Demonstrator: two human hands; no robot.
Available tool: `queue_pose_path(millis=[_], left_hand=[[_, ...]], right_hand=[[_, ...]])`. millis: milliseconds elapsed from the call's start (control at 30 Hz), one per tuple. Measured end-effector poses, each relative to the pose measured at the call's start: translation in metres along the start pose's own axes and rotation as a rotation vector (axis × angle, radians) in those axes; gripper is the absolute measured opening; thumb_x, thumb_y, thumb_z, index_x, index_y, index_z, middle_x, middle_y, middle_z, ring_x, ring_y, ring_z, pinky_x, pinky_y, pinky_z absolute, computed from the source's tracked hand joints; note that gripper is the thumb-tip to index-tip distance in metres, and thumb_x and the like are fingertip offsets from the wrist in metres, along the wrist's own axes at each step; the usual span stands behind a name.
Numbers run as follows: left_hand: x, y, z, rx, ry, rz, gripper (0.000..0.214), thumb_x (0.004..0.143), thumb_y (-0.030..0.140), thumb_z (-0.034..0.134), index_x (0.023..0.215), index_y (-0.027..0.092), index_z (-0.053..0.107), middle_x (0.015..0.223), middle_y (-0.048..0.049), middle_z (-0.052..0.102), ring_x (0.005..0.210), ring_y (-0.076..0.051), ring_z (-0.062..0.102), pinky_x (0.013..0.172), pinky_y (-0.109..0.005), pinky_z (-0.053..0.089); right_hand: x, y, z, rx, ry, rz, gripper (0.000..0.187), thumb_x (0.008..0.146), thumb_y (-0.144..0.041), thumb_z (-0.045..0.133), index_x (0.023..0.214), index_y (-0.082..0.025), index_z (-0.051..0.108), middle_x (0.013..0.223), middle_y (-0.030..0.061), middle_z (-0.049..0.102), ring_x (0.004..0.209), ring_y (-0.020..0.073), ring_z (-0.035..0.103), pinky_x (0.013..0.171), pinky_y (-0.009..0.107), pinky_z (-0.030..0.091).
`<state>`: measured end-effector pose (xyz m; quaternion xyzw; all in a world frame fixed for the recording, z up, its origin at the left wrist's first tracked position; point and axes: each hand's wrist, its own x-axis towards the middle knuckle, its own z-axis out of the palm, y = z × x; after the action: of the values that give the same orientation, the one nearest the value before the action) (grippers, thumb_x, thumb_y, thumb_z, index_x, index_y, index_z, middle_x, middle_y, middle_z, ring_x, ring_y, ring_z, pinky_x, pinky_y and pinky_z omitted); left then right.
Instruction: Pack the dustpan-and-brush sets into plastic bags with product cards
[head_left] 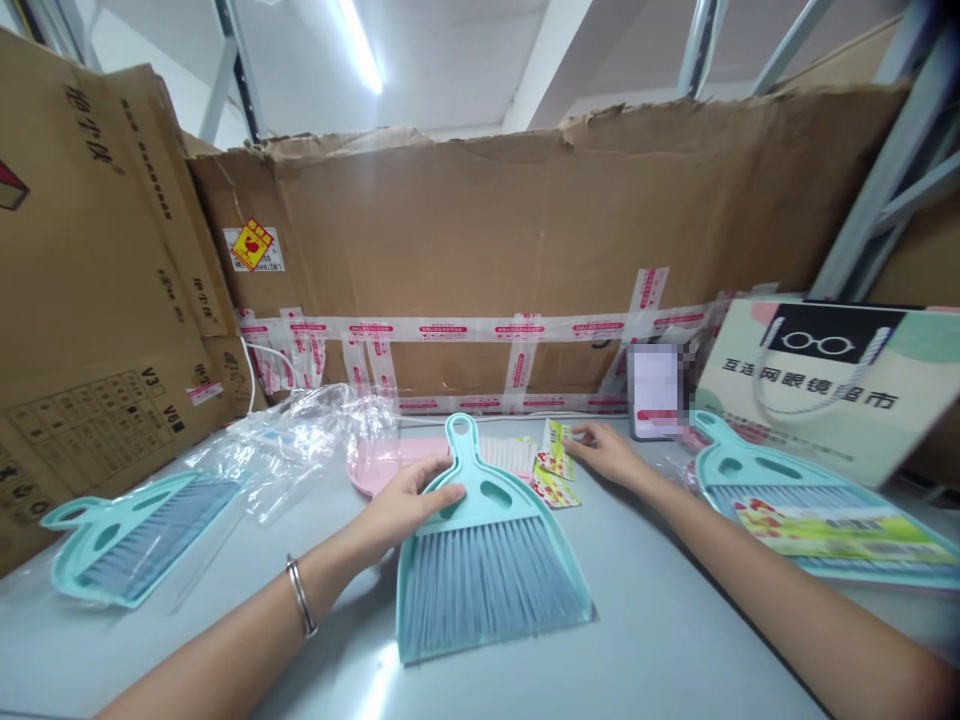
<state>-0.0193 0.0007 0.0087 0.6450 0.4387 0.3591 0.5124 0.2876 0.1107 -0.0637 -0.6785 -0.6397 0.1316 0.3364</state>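
Note:
A teal dustpan with a matching brush nested in it (480, 575) stands in front of me, its handle pointing away. My left hand (416, 500) grips its left shoulder, with the thumb over the front and the other fingers behind. Just beyond its handle, my right hand (604, 452) has its fingertips closed at the edge of a yellow-green label card (556, 448). Another label card (555, 490) lies under that one. Behind the teal set is a pink dustpan (367, 468) with a white-bristled brush (506, 455), partly hidden.
Clear plastic bags (277, 440) lie at the back left, near a bagged teal brush set (142, 540). At right lies a labelled teal set (825, 510), before a paper bag (832, 390). A phone (652, 390) leans near a large cardboard box (450, 240).

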Motion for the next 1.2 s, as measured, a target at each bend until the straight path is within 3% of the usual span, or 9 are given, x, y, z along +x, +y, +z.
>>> queue_pose_path(millis=[200,333,567,733,933,1100,1200], left_hand=[[0.0,0.001,0.002,-0.011,0.016,-0.003,0.039,0.072,0.034,0.065,0.107,0.018,0.062,0.115,-0.0081,0.061,0.106,-0.024,0.054,0.091,-0.034,0.039],[0.0,-0.001,0.002,-0.009,0.0,0.005,0.039,0.073,0.035,0.064,0.107,0.017,0.061,0.116,-0.008,0.061,0.107,-0.024,0.054,0.091,-0.034,0.039],[0.0,-0.001,0.001,0.019,-0.003,0.009,0.039,0.074,0.035,0.062,0.11,0.018,0.059,0.118,-0.0079,0.06,0.107,-0.023,0.054,0.091,-0.034,0.039],[0.0,0.002,0.002,0.004,0.021,0.004,0.037,0.072,0.033,0.064,0.106,0.017,0.061,0.114,-0.0074,0.062,0.105,-0.022,0.055,0.091,-0.033,0.04],[0.0,0.002,-0.001,-0.095,0.134,-0.132,0.044,0.062,0.027,0.072,0.104,0.018,0.061,0.106,-0.0068,0.065,0.096,-0.021,0.059,0.085,-0.032,0.044],[-0.002,0.0,0.001,-0.291,0.077,-0.306,0.031,0.06,0.032,0.074,0.083,0.012,0.068,0.078,-0.0081,0.069,0.071,-0.019,0.063,0.07,-0.031,0.047],[-0.004,0.001,0.005,-0.428,0.077,-0.32,0.033,0.064,0.035,0.073,0.085,0.011,0.067,0.081,-0.0101,0.07,0.074,-0.02,0.064,0.072,-0.031,0.048]], right_hand=[[0.007,0.002,0.006,-0.129,-0.029,0.076,0.05,0.068,-0.05,0.059,0.1,-0.012,0.061,0.098,0.0141,0.061,0.095,0.0274,0.056,0.082,0.034,0.04],[0.007,-0.003,0.012,-0.174,-0.023,0.112,0.07,0.059,-0.059,0.065,0.114,-0.016,0.059,0.113,0.0179,0.054,0.107,0.0359,0.049,0.087,0.043,0.036],[0.001,-0.014,0.014,-0.061,0.016,0.132,0.04,0.06,-0.043,0.07,0.093,-0.021,0.072,0.107,0.0148,0.059,0.109,0.0368,0.049,0.089,0.045,0.035],[-0.003,-0.018,0.011,0.211,0.061,0.112,0.019,0.063,-0.032,0.067,0.076,-0.019,0.072,0.089,0.0093,0.067,0.098,0.0303,0.057,0.086,0.04,0.041],[-0.01,-0.031,-0.004,0.62,0.068,0.187,0.031,0.069,-0.024,0.063,0.099,-0.017,0.061,0.074,0.0045,0.068,0.07,0.0186,0.064,0.063,0.029,0.052],[-0.031,-0.066,-0.035,1.172,0.059,0.242,0.041,0.059,-0.013,0.072,0.095,-0.023,0.054,0.076,-0.0008,0.065,0.073,0.0134,0.063,0.064,0.022,0.053],[-0.052,-0.096,-0.052,1.294,0.141,0.107,0.043,0.057,-0.022,0.076,0.094,-0.026,0.054,0.079,-0.0022,0.063,0.076,0.0134,0.061,0.061,0.021,0.051]])
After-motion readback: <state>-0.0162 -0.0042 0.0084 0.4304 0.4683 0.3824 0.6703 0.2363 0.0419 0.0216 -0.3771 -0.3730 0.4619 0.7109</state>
